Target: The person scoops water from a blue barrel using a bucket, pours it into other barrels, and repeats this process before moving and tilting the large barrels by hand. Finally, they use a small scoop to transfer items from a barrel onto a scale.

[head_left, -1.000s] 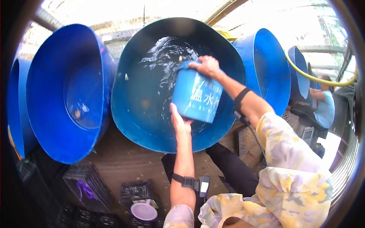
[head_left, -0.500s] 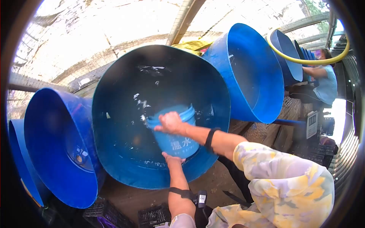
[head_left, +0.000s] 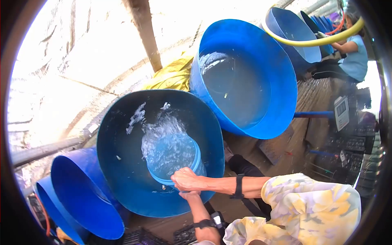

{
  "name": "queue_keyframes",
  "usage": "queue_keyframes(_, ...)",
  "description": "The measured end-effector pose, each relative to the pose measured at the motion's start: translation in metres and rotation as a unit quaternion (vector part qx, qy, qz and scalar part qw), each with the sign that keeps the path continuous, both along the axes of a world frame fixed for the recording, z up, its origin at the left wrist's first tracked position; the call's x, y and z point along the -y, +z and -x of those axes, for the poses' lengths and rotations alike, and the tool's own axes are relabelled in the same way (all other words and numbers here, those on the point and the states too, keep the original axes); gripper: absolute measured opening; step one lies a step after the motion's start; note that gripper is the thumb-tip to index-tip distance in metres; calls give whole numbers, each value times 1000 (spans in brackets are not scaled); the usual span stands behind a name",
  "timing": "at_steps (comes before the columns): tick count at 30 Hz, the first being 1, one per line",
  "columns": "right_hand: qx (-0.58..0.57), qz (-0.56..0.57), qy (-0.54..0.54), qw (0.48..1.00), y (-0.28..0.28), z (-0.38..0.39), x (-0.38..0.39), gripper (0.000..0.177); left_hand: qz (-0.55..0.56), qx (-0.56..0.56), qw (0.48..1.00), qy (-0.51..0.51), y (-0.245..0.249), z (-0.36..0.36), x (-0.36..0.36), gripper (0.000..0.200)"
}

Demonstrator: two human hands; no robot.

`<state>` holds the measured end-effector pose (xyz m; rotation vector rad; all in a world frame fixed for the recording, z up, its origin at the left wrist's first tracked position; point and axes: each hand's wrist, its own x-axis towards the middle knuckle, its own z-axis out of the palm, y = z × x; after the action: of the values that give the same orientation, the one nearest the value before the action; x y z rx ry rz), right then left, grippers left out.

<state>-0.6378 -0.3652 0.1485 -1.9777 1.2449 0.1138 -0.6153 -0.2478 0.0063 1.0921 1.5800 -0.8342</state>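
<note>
Water (head_left: 162,124) churns inside and around a light blue, round plastic bucket (head_left: 199,160), which lies within a large, dark teal, round plastic tub (head_left: 122,183), its open mouth facing the camera. The right hand (head_left: 184,179) is closed, fingers curled over the bucket's rim at the edge nearest the person. The bucket thus extends beyond that hand, toward the tub's middle. The left hand (head_left: 191,194) is just below the right one, near the bucket's lower side; its fingers are partly hidden, so I cannot tell how far open it is or whether it holds the bucket. Beside the tub stands a bright blue, round plastic tub (head_left: 281,92) with water in it. A yellow flexible hose (head_left: 310,42) curves across the upper right, near a person in a light blue shirt (head_left: 354,59).
</note>
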Motion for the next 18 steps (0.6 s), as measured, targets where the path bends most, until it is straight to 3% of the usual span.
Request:
queue_keyframes(4, -1, 6, -62, 998, 32, 0, 4, 17, 30, 73, 997, -24, 54, -6, 12, 76)
queue_keyframes(6, 88, -61, 110, 988, 80, 12, 76, 18, 41, 116, 990, -74, 88, -16, 28, 75)
queue_keyframes(7, 206, 36, 28, 977, 95, 16, 87, 10, 49, 146, 982, -104, 104, -20, 38, 75)
queue_keyframes(8, 187, 18, 29, 982, 118, 17, 108, 12, 84, 185, 965, -165, 121, -29, 47, 76)
queue_keyframes(10, 217, 44, 6, 975, 149, 26, 151, 22, 117, 263, 938, -193, 158, -48, 79, 77)
queue_keyframes(13, 307, 113, -118, 937, 158, 38, 225, 32, 123, 438, 848, -273, 236, -68, 149, 74)
queue_keyframes(14, 297, -44, -146, 943, 172, 55, 256, 31, 117, 496, 806, -302, 262, -69, 174, 72)
queue_keyframes(16, 481, -228, -311, 787, 129, 57, 291, 29, 102, 591, 725, -338, 317, -57, 221, 65)
queue_keyframes(18, 575, -273, -363, 680, 128, 68, 306, 27, 83, 685, 618, -376, 348, -45, 257, 55)
